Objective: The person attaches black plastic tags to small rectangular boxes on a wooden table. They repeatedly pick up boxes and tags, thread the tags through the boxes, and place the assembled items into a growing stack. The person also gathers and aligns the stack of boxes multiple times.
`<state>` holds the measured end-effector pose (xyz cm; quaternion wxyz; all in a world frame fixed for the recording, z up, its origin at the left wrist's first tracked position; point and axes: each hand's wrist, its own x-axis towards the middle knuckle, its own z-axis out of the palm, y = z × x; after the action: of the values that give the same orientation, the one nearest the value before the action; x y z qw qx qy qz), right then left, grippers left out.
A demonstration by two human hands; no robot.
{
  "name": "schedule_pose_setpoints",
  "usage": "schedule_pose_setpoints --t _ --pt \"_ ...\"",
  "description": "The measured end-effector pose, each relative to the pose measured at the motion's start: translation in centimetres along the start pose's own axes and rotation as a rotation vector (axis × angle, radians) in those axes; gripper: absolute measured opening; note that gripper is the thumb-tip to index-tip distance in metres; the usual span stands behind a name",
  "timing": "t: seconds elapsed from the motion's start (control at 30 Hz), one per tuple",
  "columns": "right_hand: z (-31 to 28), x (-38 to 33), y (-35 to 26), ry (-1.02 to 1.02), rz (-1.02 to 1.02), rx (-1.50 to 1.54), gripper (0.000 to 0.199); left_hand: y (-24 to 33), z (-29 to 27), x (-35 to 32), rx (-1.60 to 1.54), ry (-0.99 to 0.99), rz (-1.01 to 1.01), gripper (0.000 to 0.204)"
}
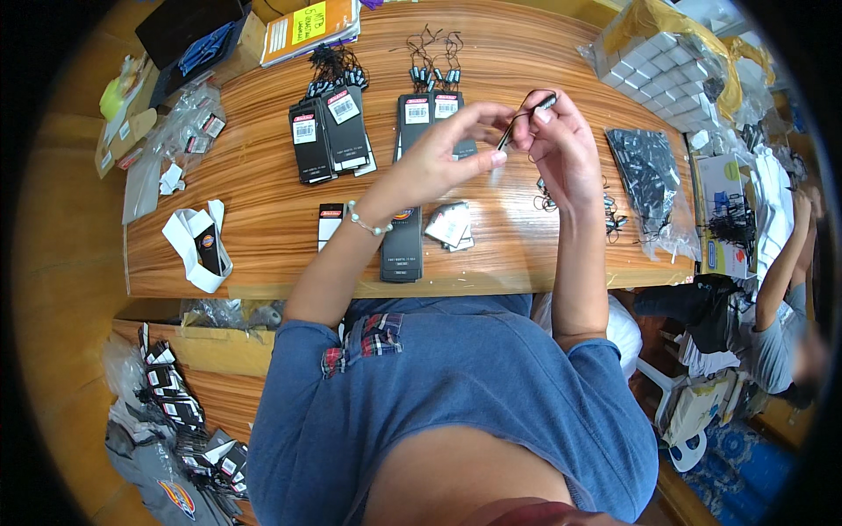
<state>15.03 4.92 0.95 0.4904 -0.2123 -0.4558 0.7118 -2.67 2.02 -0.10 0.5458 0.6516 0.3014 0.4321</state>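
A thin dark tag (506,137), seen nearly edge-on above the bench (517,263), is pinched between the thumb and fingers of the left hand (460,145). A dark string (528,96) with a small fastener (545,103) is gripped in the closed fingertips of the right hand (564,145). From the hands, stacked black tags (311,158) are seen at nine o'clock, white cards (449,225) at seven, a plastic bag of dark pieces (645,180) at four, and wrapped white boxes (653,74) at two.

Thin dark tag (504,137): tilted (nearly edge-on) | black cord (526,98): looped, aloft | small dark toggle (546,103): aloft
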Motion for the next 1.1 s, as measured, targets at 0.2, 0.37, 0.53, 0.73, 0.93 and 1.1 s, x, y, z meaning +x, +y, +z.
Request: schedule_pose_setpoints --t 0.2,0.37,0.53,0.73,0.93,1.1 --pt "-0.6 0.6 0.6 -0.067 -0.024 0.373 0.019 -1.2 0.8 0.3 -0.061 0.028 0.088 0.047" --pt "-0.9 1.6 1.2 0.087 -0.072 0.348 0.016 -2.2 1.6 0.6 -0.069 0.107 0.018 0.043" --pt "-1.1 3.1 1.0 0.285 -0.117 0.107 0.018 -3.5 1.1 0.5 -0.1 0.124 -0.074 0.036" --pt "-4.1 11.1 -2.0 0.2 -0.196 -0.163 0.023 -5.0 -2.6 2.1 -0.01 0.232 -0.222 0.037" --pt "-6.4 20.4 -1.0 0.258 -0.053 -0.45 0.02 -8.9 -6.1 4.0 0.249 0.289 -0.287 0.037" --pt "-4.5 21.9 1.7 0.233 0.057 -0.673 0.023 -7.2 -6.1 3.5 0.721 0.288 -0.23 0.049"
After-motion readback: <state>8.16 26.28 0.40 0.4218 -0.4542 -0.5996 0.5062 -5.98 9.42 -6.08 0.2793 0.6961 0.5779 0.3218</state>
